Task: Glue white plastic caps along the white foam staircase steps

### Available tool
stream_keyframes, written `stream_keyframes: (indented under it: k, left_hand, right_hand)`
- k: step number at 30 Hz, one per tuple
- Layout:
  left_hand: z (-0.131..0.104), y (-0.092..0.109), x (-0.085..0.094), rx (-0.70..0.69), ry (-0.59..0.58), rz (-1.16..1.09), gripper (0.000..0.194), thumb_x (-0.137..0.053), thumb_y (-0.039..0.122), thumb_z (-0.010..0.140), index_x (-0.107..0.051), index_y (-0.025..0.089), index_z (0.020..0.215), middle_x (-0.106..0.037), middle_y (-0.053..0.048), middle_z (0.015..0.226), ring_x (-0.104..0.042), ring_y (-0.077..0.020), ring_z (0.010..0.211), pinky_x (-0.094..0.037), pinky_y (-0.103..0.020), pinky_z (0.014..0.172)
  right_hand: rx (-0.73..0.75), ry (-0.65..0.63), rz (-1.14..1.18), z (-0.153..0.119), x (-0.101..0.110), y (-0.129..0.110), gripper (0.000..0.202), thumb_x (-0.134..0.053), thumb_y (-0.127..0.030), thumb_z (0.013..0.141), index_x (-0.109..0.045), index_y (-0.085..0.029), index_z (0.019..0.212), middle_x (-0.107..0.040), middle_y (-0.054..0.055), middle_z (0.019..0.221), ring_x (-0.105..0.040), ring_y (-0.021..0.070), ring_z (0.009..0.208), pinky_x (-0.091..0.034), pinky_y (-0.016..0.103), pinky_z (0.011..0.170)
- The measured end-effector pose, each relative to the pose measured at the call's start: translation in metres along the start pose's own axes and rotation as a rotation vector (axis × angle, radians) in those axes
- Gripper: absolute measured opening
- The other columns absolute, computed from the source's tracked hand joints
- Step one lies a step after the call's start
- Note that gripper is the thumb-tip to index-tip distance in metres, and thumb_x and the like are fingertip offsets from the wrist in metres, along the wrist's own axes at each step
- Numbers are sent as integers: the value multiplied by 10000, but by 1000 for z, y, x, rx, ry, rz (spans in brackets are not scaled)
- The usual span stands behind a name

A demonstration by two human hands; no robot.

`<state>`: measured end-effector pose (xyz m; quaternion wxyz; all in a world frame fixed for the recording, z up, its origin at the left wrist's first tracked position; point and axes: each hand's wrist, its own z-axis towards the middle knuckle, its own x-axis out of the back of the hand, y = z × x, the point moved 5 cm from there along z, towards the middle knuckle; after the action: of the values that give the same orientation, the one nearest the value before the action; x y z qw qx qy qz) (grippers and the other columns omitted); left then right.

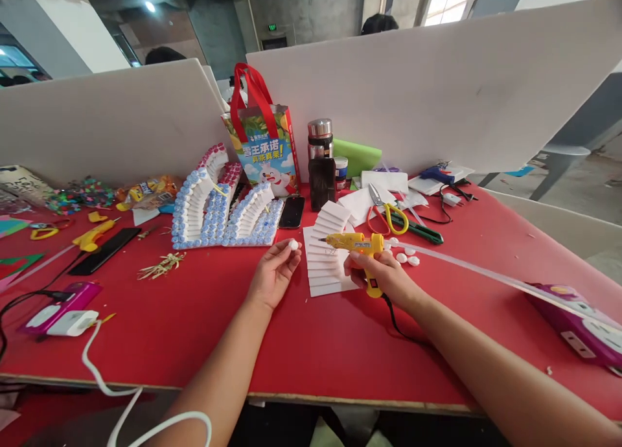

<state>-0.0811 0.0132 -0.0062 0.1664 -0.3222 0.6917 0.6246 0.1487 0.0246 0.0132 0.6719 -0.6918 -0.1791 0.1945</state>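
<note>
Currently, the left hand [273,272] pinches a small white rounded piece [293,245] between its fingers; the right hand [386,275] grips a yellow glue gun [347,241] over a white stepped model [323,273], loose white pieces [413,261] nearby on the red counter [301,363].

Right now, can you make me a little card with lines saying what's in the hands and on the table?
Left hand: pinching a small white piece
Right hand: gripping a yellow glue gun, nozzle pointing toward the left hand
Under the nozzle: a curved row of white strips
Behind the left hand: a black phone and blue-and-white decorated models
Standing at the back: a bag with red handles
Table: red
</note>
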Motion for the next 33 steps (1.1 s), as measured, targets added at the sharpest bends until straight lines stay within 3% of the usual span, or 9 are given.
stream_keyframes:
  k: [3,6,17,33]
  left_hand:
    - [-4,-2,-7,-27,-120,55,231,-768,85,765,-750,128,992,-747,-58,888,-694,-95,734,-569,-157,655]
    - [-7,-6,-10,-20,-160,114,260,-792,106,758,-742,134,1011,-744,-59,892,-695,-97,744,-574,-167,678]
    - [-7,-6,-12,25,-133,159,286,-842,87,708,-737,143,968,-767,-28,905,-730,-90,763,-604,-156,736]
    - [-5,-9,-13,52,-128,187,272,-833,90,718,-731,129,966,-751,-38,883,-711,-81,737,-593,-149,708]
  right_hand:
    - [31,5,33,-1,-2,0,434,-563,-540,931,-652,-162,737,-590,23,636,-500,124,536,-344,281,535]
    - [49,-27,54,-2,-6,-1,456,-567,-568,922,-657,-159,740,-575,16,602,-505,124,522,-335,275,516]
    - [100,-40,81,-4,-11,-7,477,-579,-603,897,-672,-162,742,-612,23,649,-513,120,526,-363,274,537]
    - [125,-34,-49,-11,-17,-16,532,-521,-595,928,-600,-176,610,-509,-4,536,-453,110,477,-323,276,498]
